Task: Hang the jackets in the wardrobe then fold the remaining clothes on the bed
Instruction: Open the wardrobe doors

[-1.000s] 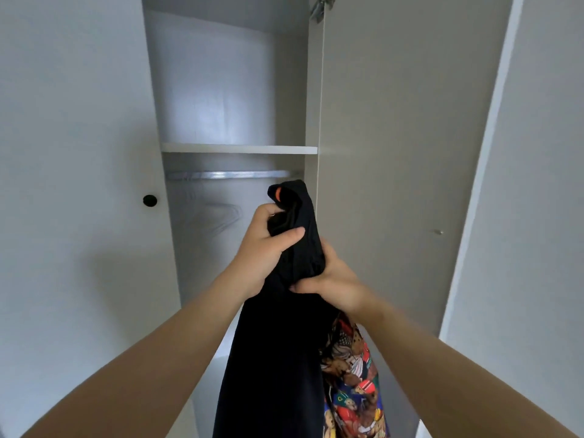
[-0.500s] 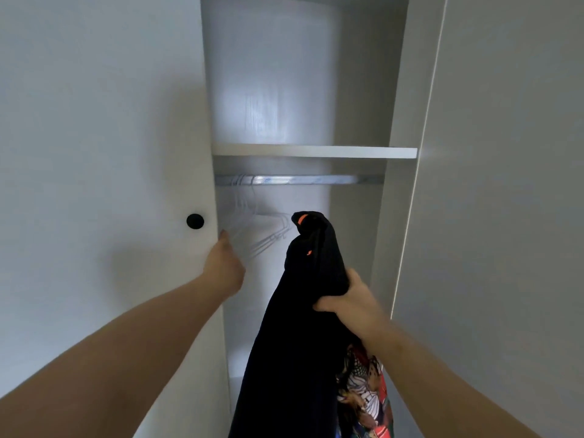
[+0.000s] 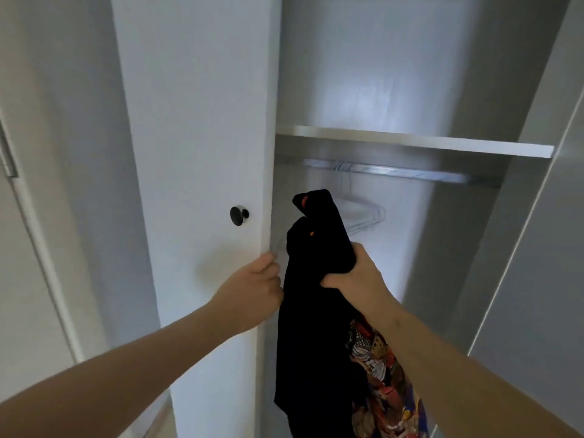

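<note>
A black jacket with small orange marks hangs bunched from my right hand, which grips it near the collar in front of the open wardrobe. A colourful printed garment hangs under my right forearm. My left hand is at the edge of the left door, fingers curled round what looks like a thin pale hanger, blurred and mostly hidden. More pale hangers hang from the metal rod behind the jacket.
A white shelf runs just above the rod. The left wardrobe door has a black knob close to my left hand. The right door stands open at the right.
My left hand let go of the jacket, reached to the hangers, then drew back and down to the door edge. The view shifted left. My right hand keeps holding the jacket.
</note>
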`<state>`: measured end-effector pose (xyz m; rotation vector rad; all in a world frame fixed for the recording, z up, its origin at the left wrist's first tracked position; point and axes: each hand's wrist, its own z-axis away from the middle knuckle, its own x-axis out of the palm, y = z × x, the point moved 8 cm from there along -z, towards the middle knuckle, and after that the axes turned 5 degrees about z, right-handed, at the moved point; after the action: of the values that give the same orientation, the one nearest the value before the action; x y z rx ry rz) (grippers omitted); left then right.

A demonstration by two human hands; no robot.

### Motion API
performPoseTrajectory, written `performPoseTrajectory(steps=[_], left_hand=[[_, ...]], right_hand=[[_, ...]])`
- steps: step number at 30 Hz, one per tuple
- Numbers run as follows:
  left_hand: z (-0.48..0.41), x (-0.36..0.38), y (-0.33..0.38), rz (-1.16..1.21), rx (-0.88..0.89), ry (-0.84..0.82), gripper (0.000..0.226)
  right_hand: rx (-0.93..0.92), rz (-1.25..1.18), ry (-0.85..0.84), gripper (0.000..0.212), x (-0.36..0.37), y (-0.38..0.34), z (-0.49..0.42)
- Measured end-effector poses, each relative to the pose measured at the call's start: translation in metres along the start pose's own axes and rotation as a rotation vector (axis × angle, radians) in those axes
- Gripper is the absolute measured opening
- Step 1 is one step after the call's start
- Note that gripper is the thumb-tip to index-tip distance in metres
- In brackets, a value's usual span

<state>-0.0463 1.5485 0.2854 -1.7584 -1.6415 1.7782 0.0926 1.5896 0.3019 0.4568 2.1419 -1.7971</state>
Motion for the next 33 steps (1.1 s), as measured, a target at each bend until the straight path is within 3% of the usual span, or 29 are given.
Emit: performPoseTrajectory(steps=[4, 6, 8, 10, 12, 14, 15, 18, 23, 25, 27, 28, 30, 33], left_hand=[[0.073, -0.036, -0.012, 0.032, -0.187, 0.183, 0.030], [0.114, -0.055, -0.029, 0.022, -0.369, 0.395, 0.022], [0.157, -0.068, -0.044, 0.012, -0.577, 0.514, 0.036], [0.184, -0.073, -0.061, 0.236, -0.815, 0.585, 0.062], [0.213, -0.066, -0.078, 0.617, -1.164, 0.585, 0.078], [0.241, -0.054, -0.083, 0.846, -1.441, 0.578, 0.077], [0.252, -0.053, -0.087, 0.856, -1.491, 0.587, 0.075], [0.276, -0.055, -0.104, 0.861, -1.448, 0.674, 0.069], [0.328, -0.036, -0.122, 0.908, -1.609, 0.747, 0.060], [0.338, -0.029, -0.124, 0.737, -1.681, 0.644, 0.067], [0.325, -0.033, -0.121, 0.444, -1.503, 0.489, 0.063], [0.309, -0.034, -0.118, 0.423, -1.366, 0.467, 0.057], [0.282, -0.031, -0.123, 0.851, -1.281, 0.496, 0.052], [0.255, -0.001, -0.143, 1.739, -1.463, 0.557, 0.047]], right_hand=[[-0.060, -0.062, -0.122, 0.061, 0.042, -0.020, 0.022], [-0.067, -0.097, -0.176, 0.058, 0.066, -0.024, 0.035], [-0.054, -0.129, -0.229, 0.057, 0.091, -0.028, 0.046], [-0.045, -0.162, -0.269, 0.058, 0.113, -0.032, 0.055], [-0.050, -0.186, -0.305, 0.062, 0.138, -0.039, 0.062], [-0.052, -0.217, -0.327, 0.062, 0.159, -0.050, 0.068], [-0.051, -0.231, -0.330, 0.061, 0.168, -0.057, 0.069], [-0.052, -0.258, -0.334, 0.052, 0.192, -0.077, 0.070], [-0.080, -0.274, -0.383, 0.051, 0.233, -0.102, 0.076], [-0.092, -0.275, -0.411, 0.050, 0.245, -0.106, 0.078], [-0.101, -0.267, -0.431, 0.048, 0.256, -0.108, 0.077], [-0.106, -0.264, -0.437, 0.048, 0.260, -0.108, 0.076], [-0.119, -0.247, -0.446, 0.047, 0.266, -0.110, 0.075], [-0.121, -0.228, -0.481, 0.048, 0.274, -0.109, 0.070]])
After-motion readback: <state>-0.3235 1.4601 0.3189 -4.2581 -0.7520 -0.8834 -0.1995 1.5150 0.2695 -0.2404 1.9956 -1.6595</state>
